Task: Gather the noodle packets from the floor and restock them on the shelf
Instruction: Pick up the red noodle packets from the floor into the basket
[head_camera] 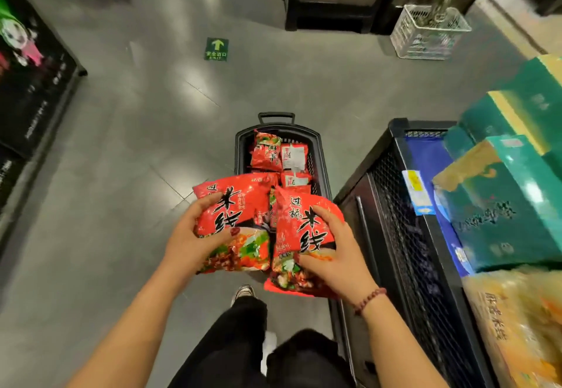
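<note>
- Grey shop floor (121, 174) fills the background, seen from a standing person's head, looking down.
- Two red noodle packets are held in the air at the centre, side by side, with their inner edges meeting.
- The left hand (194, 235) grips the left packet (243, 205), fingers curled over its left edge and thumb pressed on the printed front.
- The right hand (331, 253) grips the right packet (301, 226) in the same way from its right edge. A beaded bracelet (369, 299) circles that wrist.
- A black basket (240, 150) stands on the floor just beyond the hands. It holds more red packets (267, 151), some showing white backs.
- Beneath the hands are black trousers (231, 342) and one shoe (243, 291).
- Just right of the basket stands a black mesh shelf unit (395, 205), stacked with teal boxes (501, 214) and, nearer the person, yellow packets (517, 326).
- Farther off on the floor lies a green exit sticker (216, 49) with an arrow.
- A white wire basket (428, 33) sits at the upper right, near dark fixtures.
- A dark display (30, 83) runs along the left edge.
</note>
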